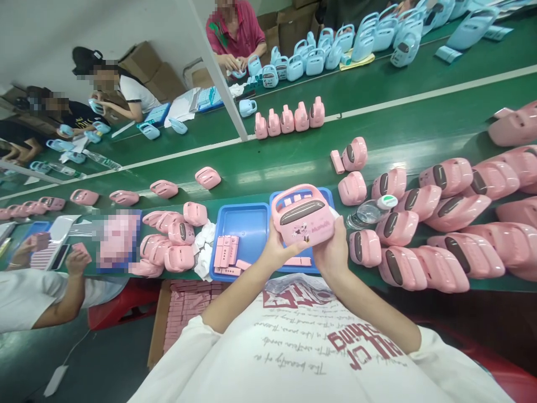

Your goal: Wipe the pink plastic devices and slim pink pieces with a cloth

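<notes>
The left hand [274,240] and the right hand [333,254] are both gripping one pink case [305,217], each closing around a lower side. The handle is pointing away from the body and the printed front is facing up, likely because this grip is supporting the weight from both ends while leaving the picture and dark window open to view. Something white is poking out beside the right fingers; what it is, I cannot tell.

Beneath and beyond the hands, a blue tray [328,197] is lying partly hidden by the case. Left of the left hand, another blue tray [247,219] is holding small pink pieces [227,251], its raised rim probably stopping them from straying. Crumpled white paper or cloth [205,246] is lying past it.

Just right of the right hand, a clear bottle [366,214] is standing or leaning among more pink cases [403,270], which are crowding the green desk [285,162]. Bottle and cases are hemming in that side, so a sideways swing could be knocking them.
</notes>
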Tool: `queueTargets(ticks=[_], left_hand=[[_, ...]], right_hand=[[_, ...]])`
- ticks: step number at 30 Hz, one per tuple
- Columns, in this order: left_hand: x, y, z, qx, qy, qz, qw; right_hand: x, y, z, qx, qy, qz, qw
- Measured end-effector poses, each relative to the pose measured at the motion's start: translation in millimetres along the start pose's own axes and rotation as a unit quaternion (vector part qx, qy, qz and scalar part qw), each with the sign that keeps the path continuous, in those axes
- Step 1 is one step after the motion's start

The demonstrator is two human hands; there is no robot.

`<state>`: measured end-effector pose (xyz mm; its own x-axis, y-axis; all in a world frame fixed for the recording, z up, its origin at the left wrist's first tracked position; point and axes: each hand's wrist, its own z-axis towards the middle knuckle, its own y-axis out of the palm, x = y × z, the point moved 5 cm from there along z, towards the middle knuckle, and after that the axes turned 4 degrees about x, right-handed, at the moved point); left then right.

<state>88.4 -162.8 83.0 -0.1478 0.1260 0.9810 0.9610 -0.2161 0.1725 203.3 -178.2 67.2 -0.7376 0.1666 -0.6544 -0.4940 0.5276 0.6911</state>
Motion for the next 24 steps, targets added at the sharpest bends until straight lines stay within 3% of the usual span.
queueTargets(ticks=[3, 7, 15, 19, 24], left_hand=[[-0.9, -0.7, 3.5, -0.001, -0.037, -0.075, 0.997], [-4.3, 0.9, 5.6, -0.049, -0.102, -0.167, 0.979], [-10.3, -2.9, 0.7, -0.090, -0.131, -0.131, 0.979], [-13.6, -4.2, 1.5, -0.098, -0.124, -0.122, 0.980], [-1.9, -8.5, 4.5, -0.067, -0.052, -0.052, 0.995]], right_hand=[[-6.6, 0.6, -6.1, -0.024, -0.054, -0.003, 0.998], [-8.9, -2.2, -14.0, -0.040, -0.079, -0.035, 0.995], [-20.9, -0.5, -30.9, -0.059, -0.132, -0.064, 0.987], [-19.5, -4.7, -32.9, -0.074, -0.132, -0.083, 0.985], [-16.6, -11.9, -19.4, -0.045, -0.057, -0.104, 0.992]])
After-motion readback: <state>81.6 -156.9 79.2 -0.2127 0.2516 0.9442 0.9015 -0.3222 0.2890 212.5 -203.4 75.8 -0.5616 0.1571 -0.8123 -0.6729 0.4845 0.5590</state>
